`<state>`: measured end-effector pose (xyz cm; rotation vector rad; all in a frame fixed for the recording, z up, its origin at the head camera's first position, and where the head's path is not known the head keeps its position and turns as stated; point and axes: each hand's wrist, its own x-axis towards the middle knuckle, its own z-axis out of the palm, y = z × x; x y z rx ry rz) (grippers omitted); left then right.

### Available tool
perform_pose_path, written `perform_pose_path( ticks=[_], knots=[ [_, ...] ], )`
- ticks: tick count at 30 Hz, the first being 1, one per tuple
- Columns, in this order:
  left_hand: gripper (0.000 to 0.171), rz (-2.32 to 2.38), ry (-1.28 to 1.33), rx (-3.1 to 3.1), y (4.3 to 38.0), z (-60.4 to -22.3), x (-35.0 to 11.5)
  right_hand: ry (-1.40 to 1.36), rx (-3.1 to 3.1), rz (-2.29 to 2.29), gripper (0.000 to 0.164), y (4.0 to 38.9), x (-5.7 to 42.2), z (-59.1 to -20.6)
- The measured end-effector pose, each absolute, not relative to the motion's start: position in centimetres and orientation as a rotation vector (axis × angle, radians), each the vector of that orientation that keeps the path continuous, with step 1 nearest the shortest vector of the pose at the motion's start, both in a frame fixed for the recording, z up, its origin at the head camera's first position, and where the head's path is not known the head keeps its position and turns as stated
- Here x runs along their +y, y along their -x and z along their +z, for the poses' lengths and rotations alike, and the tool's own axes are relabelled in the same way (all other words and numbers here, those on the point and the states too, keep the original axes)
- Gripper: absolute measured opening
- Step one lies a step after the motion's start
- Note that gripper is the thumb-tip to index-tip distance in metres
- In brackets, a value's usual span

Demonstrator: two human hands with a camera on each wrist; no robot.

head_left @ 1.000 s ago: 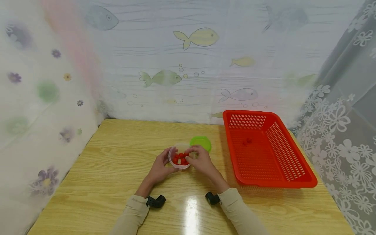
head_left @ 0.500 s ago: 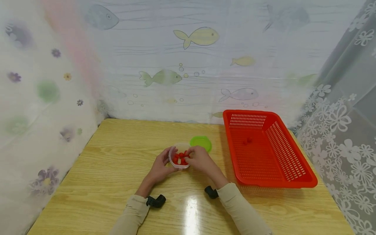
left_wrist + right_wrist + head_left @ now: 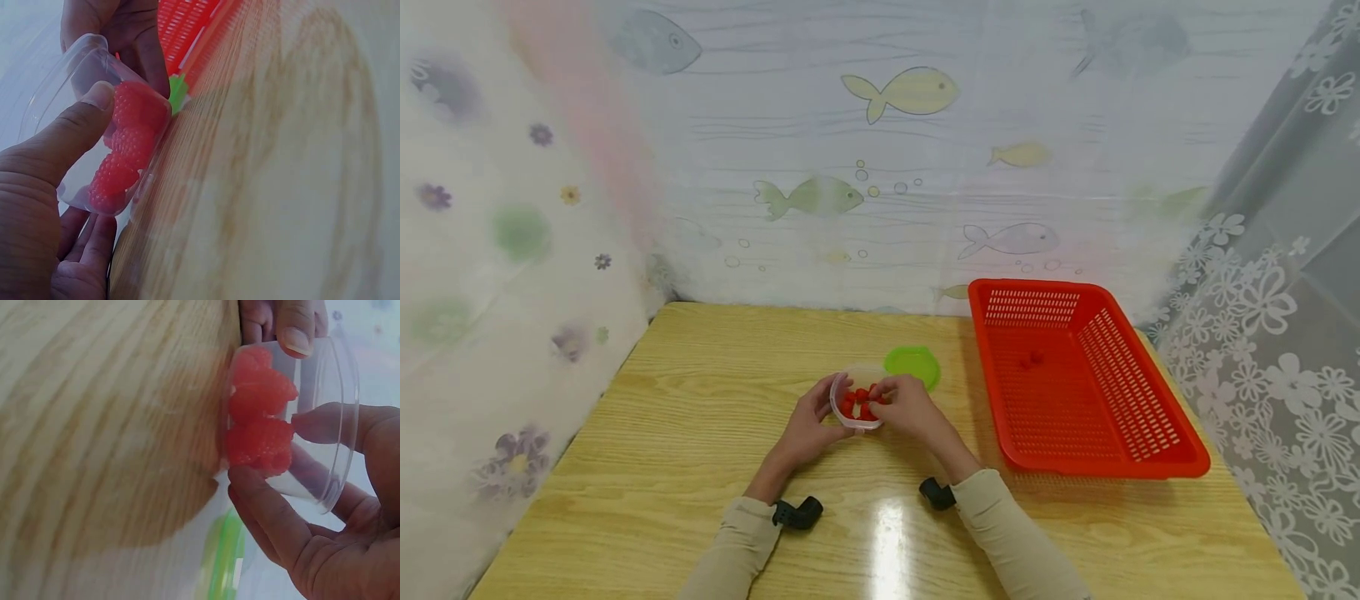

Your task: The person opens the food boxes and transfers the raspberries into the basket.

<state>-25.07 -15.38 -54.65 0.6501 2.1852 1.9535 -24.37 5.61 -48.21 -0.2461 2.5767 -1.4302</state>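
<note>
A clear plastic tub [image 3: 859, 423] with several red raspberries [image 3: 847, 408] in it stands tilted on the table. My left hand [image 3: 811, 429] holds the tub from the left; in the left wrist view its thumb lies along the near wall and its fingers are round the other side. My right hand [image 3: 913, 410] reaches over the right rim. In the right wrist view its thumb and index finger are inside and pinch one raspberry [image 3: 265, 444], while other fingers lie against the outside. Behind the right hand lies a green lid [image 3: 917, 365].
To the right stands a large red basket [image 3: 1075, 417] with a few small raspberries [image 3: 1036, 357] on its bottom. The wooden table [image 3: 700, 375] has printed curtains along its back and sides.
My right hand has dipped slightly, its fingers going lower into the tub. The left hand and the tub have stayed put.
</note>
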Motion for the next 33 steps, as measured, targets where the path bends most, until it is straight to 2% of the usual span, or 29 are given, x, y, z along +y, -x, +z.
perform_pose_path(
  ticks=[15,33],
  knots=[
    [0.087,1.945,-0.663,2.175,24.98,-54.49,-15.47,0.269,2.588,-1.291,0.003,24.83,5.65,-47.38],
    [0.086,1.934,-0.678,2.196,24.93,-54.29,-15.42,0.290,2.622,-1.246,0.004,25.22,5.56,-47.43]
  ],
)
